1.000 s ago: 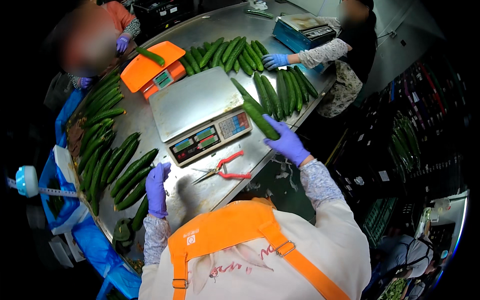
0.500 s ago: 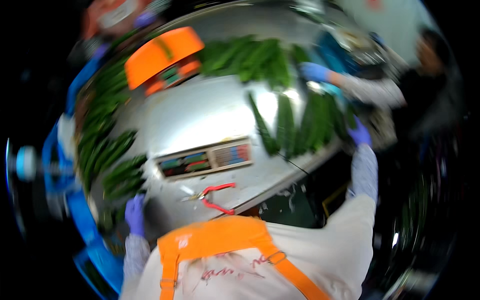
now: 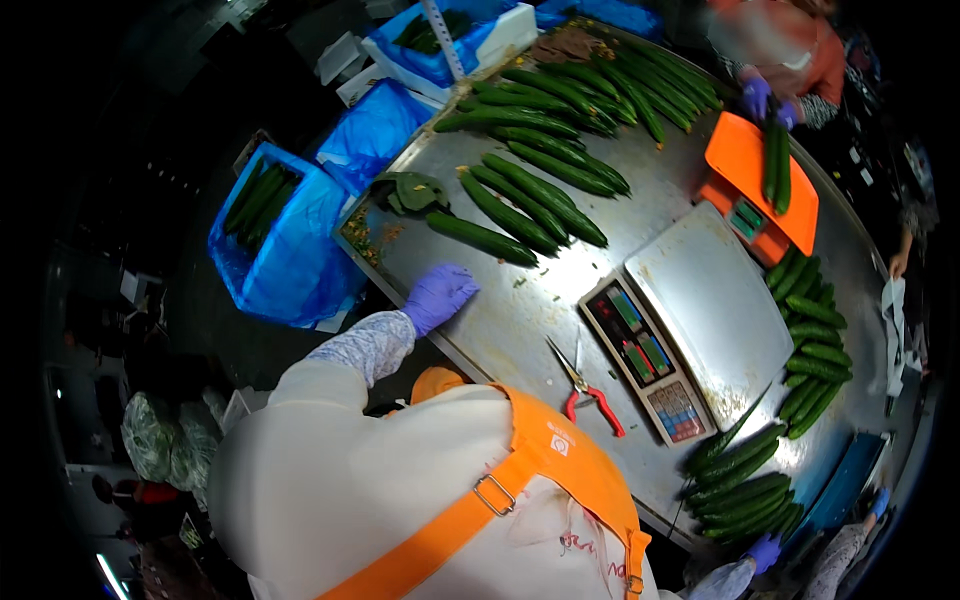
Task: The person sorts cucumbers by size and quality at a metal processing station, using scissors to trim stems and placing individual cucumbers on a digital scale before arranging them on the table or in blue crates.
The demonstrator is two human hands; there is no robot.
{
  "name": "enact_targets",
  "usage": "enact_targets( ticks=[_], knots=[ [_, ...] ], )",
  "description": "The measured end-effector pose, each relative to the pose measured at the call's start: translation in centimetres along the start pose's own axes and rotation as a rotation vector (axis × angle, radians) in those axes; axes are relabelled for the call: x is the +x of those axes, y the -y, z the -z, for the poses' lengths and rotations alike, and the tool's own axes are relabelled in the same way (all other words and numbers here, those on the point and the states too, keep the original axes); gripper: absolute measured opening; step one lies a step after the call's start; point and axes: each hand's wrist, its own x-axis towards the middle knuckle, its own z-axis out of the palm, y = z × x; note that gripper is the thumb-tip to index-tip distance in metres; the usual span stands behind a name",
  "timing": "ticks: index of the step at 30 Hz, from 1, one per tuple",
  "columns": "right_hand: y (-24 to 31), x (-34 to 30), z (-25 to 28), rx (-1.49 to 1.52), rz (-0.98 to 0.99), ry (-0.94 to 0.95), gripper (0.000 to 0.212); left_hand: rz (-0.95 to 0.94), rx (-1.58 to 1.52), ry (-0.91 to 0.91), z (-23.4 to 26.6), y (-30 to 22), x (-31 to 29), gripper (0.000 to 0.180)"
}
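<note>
My left hand [image 3: 440, 297], in a purple glove, rests on the near edge of the metal table with its fingers curled in and nothing in them. Just beyond it lie a single long green cucumber [image 3: 482, 240] and a dark green cloth [image 3: 413, 192]. My right hand [image 3: 765, 552], also gloved, is at the lower right against a pile of cucumbers [image 3: 745, 505]; its fingers are too small and partly hidden to read. Between my hands lie red-handled pruning shears [image 3: 590, 395] with the blades apart, beside a flat weighing scale [image 3: 722, 310] with a bare metal plate.
Another person's gloved hands [image 3: 770, 103] hold cucumbers over an orange scale [image 3: 745, 150]. More cucumbers [image 3: 560, 95] lie in rows at the back and in a heap [image 3: 815, 345] at the right. Blue-lined boxes [image 3: 290, 270] stand left of the table [image 3: 520, 340]. A co-worker's sleeve [image 3: 840, 560] shows lower right.
My view has swung to the left, bringing the blue-lined boxes into sight. My left hand has come away from the cucumbers to the table edge; my right hand stays by its pile.
</note>
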Motion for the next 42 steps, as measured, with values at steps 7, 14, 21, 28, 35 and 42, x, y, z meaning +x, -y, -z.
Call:
enact_targets(
  ticks=[7, 14, 21, 28, 35, 42],
  knots=[
    [27.9, -18.1, 16.0, 0.671, 0.970, -0.433, 0.033, -0.078, -0.025, -0.020, 1.5, 1.9, -1.7, 0.030],
    [53.4, -31.9, 25.1, 0.471, 1.683, -0.134, 0.052, -0.100, -0.224, -0.272, -1.5, 7.8, -0.8, 0.024],
    [69.8, -29.8, 19.9, 0.316, 1.667, -0.203, 0.052, -0.184, -0.094, -0.320, -3.0, 7.8, -1.3, 0.030],
    [73.5, -27.8, 20.5, 0.564, 1.624, -0.115, 0.047, -0.248, -0.043, -0.359, -6.1, 7.8, 0.4, 0.032],
    [76.3, -36.1, 23.1, 0.339, 1.559, -0.167, 0.059, -0.129, -0.056, -0.243, 0.3, 6.8, -2.1, 0.029],
    [71.3, -37.3, 19.0, 0.391, 1.439, -0.267, 0.068, -0.231, 0.072, -0.064, 2.0, 5.6, -0.1, 0.039]
  ],
)
